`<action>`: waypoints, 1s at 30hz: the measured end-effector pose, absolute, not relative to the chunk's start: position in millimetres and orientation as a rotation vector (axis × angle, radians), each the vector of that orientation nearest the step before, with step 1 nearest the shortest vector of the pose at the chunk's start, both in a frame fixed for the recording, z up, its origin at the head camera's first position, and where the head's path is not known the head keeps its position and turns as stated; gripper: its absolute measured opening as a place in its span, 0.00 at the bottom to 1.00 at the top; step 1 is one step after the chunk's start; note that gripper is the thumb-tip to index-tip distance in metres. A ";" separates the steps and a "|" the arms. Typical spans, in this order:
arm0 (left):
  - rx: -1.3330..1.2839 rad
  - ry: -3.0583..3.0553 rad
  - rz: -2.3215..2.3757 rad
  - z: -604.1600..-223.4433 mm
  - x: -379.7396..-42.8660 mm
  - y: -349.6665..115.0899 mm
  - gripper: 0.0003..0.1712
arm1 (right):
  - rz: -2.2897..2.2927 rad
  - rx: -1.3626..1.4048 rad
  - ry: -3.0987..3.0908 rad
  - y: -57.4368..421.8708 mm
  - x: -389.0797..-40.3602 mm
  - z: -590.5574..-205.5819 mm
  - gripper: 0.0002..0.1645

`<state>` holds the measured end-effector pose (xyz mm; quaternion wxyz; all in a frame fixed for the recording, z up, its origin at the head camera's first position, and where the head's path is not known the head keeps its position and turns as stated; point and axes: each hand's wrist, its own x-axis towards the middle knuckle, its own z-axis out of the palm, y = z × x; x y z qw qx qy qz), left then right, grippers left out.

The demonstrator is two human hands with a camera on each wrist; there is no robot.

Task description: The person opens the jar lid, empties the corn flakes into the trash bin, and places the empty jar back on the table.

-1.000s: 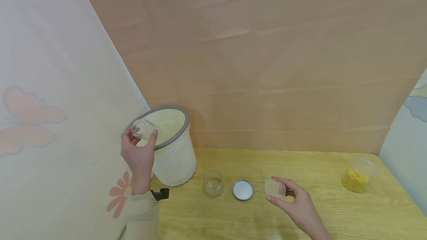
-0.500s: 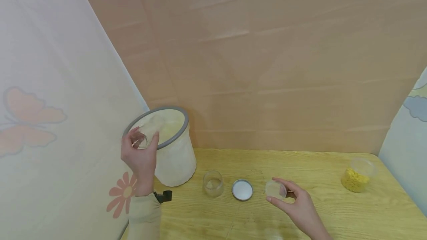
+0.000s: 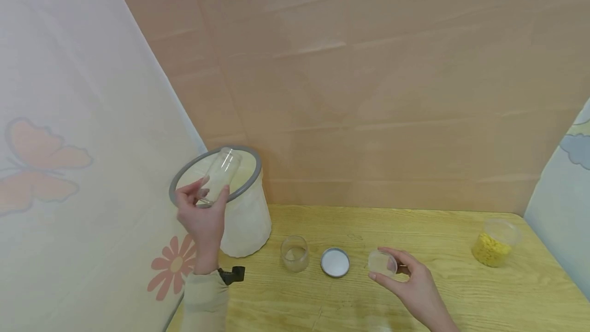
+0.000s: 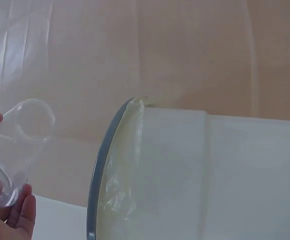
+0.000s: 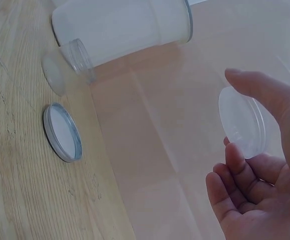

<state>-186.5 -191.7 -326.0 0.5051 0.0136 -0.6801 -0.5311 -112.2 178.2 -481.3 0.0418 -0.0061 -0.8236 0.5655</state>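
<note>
Over the mouth of a white bin (image 3: 246,227) with a grey rim, my left hand (image 3: 203,227) holds a clear, see-through jar (image 3: 224,168) between thumb and fingers. The jar is tilted, its far end pointing up and away; in the left wrist view the jar (image 4: 22,132) shows nothing inside. My right hand (image 3: 412,278) pinches a small translucent plastic lid (image 3: 380,263) by its edges above the table; in the right wrist view this lid (image 5: 240,122) stands on edge between thumb and fingers.
On the wooden table (image 3: 359,311) stands another clear jar (image 3: 295,255) beside the bin. Right of it lies a round lid (image 3: 335,263) with a grey rim and white inside. A clear tub of yellow pieces (image 3: 492,249) stands at the far right. Cloth walls (image 3: 350,91) enclose the table.
The left hand has shifted slightly right and turned the clear jar, whose far end now points up and away over the bin. The right hand with the lid has hardly moved.
</note>
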 end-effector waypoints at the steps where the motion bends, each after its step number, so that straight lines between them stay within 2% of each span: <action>1: 0.017 -1.634 -1.304 -326.8 -186.2 -191.0 0.28 | 1.727 -0.019 -2.522 178.3 -112.3 -481.4 0.36; 13: -0.094 -1.677 -1.343 -357.6 -205.3 -195.3 0.41 | 1.520 0.030 -2.526 180.9 -114.7 -483.8 0.33; 20: -0.203 -1.661 -1.322 -352.2 -193.3 -173.5 0.31 | 1.496 0.015 -2.558 182.9 -114.5 -485.0 0.36; 30: -0.281 -1.750 -1.301 -362.3 -184.3 -151.8 0.27 | 1.497 0.011 -2.562 185.9 -112.9 -486.4 0.39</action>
